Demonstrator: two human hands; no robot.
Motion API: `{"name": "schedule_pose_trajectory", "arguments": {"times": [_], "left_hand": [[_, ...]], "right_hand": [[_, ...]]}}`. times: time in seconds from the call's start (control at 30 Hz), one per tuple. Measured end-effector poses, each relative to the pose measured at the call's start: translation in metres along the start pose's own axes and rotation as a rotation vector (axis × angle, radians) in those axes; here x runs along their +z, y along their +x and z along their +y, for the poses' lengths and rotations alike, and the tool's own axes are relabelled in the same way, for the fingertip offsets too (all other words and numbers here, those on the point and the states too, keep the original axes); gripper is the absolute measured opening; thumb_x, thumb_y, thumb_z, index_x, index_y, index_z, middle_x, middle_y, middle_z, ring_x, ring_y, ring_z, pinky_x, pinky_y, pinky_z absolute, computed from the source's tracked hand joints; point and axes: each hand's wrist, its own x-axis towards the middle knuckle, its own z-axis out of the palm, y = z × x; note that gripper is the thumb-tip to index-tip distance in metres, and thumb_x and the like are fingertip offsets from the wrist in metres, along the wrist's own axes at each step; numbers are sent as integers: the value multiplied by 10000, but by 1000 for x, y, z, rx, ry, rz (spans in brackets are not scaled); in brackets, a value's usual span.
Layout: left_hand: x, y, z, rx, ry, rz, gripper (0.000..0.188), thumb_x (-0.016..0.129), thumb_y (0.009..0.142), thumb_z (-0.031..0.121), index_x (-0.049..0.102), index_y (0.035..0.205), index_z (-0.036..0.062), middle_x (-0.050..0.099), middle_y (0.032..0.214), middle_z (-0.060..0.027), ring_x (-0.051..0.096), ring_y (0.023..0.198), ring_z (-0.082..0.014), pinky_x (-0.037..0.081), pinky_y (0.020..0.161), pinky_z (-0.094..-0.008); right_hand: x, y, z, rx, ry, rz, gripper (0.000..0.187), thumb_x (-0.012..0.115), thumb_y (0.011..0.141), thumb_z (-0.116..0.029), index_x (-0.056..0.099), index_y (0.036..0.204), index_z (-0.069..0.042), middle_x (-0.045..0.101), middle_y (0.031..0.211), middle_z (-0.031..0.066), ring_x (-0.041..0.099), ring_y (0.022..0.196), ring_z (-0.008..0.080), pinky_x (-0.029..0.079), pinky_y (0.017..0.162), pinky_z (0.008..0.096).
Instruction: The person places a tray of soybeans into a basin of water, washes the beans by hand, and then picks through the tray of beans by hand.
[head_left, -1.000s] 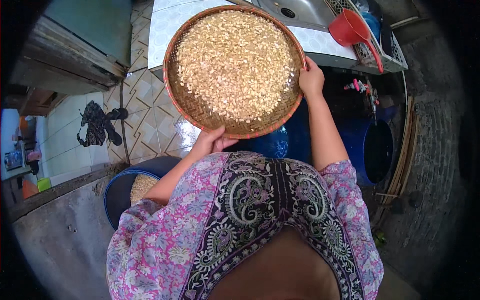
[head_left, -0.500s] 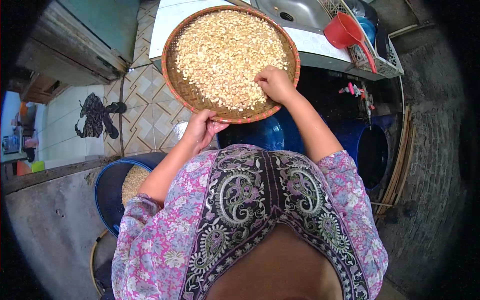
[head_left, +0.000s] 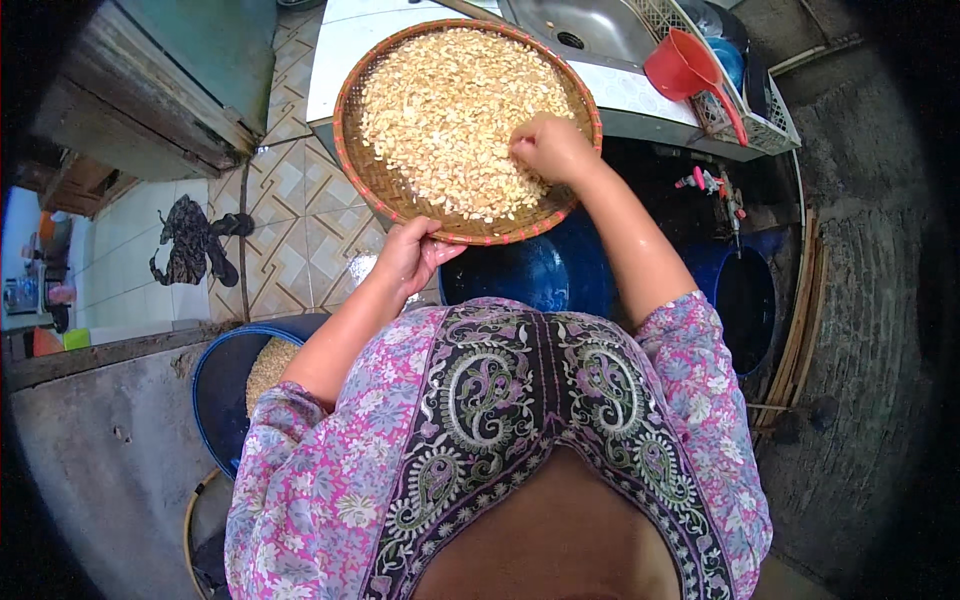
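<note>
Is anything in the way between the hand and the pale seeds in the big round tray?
No. The right hand already rests on the pale seeds, with nothing between them. The left hand grips the near rim of the woven tray.

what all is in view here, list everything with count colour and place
woven tray: one, brown with a reddish rim, round, held above the floor at top centre
pale kernels: many, cream, spread over the tray
scoop: one, red, on the counter by the sink
sink: one, steel, top centre
white basket: one, white, right of the sink
blue tub: one, blue, lower left, with more pale kernels inside
blue barrels: two, blue, below the tray and to the right
dark cloth: one, black, on the tiled floor at left
left hand: grips the tray's near rim
right hand: closed, resting among the kernels
</note>
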Motion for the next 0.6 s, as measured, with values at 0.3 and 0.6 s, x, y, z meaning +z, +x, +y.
{"name": "schedule_pose_trajectory", "arguments": {"times": [0.3, 0.6], "left_hand": [[7, 2, -2, -51, -10, -41, 343, 374, 702, 49, 333, 1017, -82, 465, 965, -211, 516, 829, -284, 473, 680, -350], [2, -5, 11, -44, 9, -1, 350, 367, 698, 46, 334, 1028, -67, 462, 975, -206, 512, 838, -283, 463, 697, -354]], "right_hand": [[3, 20, 2, 88, -214, -55, 126, 503, 652, -75, 572, 744, -23, 535, 717, 150, 522, 665, 268, 410, 588, 333], [-98, -55, 60, 300, 192, 563, 160, 524, 682, -150, 564, 775, -27, 564, 691, 76, 533, 634, 139, 409, 592, 242]]}}
